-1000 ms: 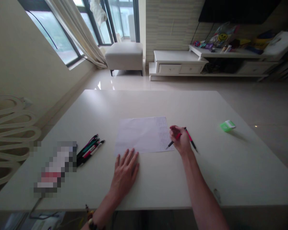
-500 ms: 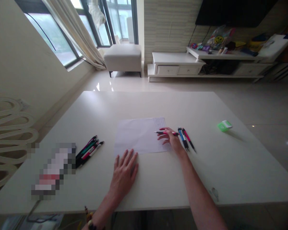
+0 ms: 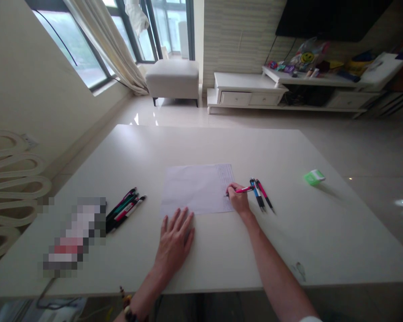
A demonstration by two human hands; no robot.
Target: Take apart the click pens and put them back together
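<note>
A white sheet of paper (image 3: 195, 188) lies on the table, with rows of small writing along its right end. My left hand (image 3: 176, 232) rests flat, fingers spread, its fingertips on the paper's near edge. Closed around a pink and black pen (image 3: 243, 190), my right hand (image 3: 239, 201) lies over the paper's right part. The pen's tip is down at the written rows, partly hidden by the fingers. Just right of that hand are a blue pen (image 3: 256, 193) and a pink and black pen (image 3: 264, 196), lying side by side with another pen.
On the white table (image 3: 208, 145), several pens (image 3: 126, 210) lie in a bunch at the left, beside a pixelated object (image 3: 75, 237) with a cable. A green and white box-shaped item (image 3: 315, 177) sits at the right. A small clear item (image 3: 300, 270) lies near the front edge.
My right hand has turned the pen from lying crosswise in loose fingers to a writing grip, its tip lowered to the paper. My left hand has stayed in place.
</note>
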